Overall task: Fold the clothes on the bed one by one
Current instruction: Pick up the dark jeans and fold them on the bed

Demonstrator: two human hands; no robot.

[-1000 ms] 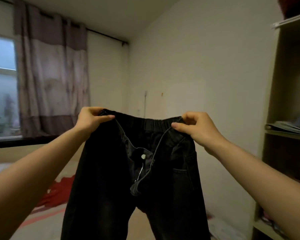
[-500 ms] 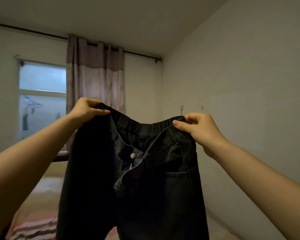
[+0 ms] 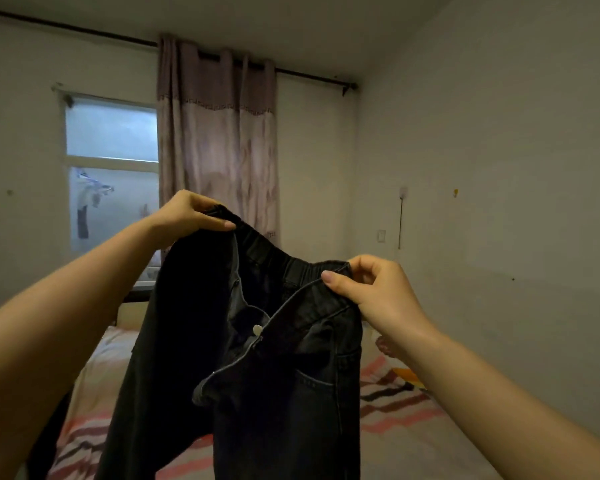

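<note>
A pair of black jeans (image 3: pixel 194 341) hangs in the air in front of me, waistband up, fly open with a pale button showing. My left hand (image 3: pixel 184 216) pinches the left end of the waistband, held higher. My right hand (image 3: pixel 378 292) pinches the right end, lower, so the waistband slopes down to the right. The legs drop out of view at the bottom edge. Below lies the bed (image 3: pixel 395 420) with a striped pink, white and dark cover.
A small orange item (image 3: pixel 407 374) lies on the bed by the right wall. A window (image 3: pixel 111 168) and a mauve curtain (image 3: pixel 219 143) fill the far wall. The right wall (image 3: pixel 499 202) runs close along the bed.
My view has swung left, off the shelf and onto the window. The left hand rose relative to the right, tilting the waistband. Both hands kept their hold on the jeans.
</note>
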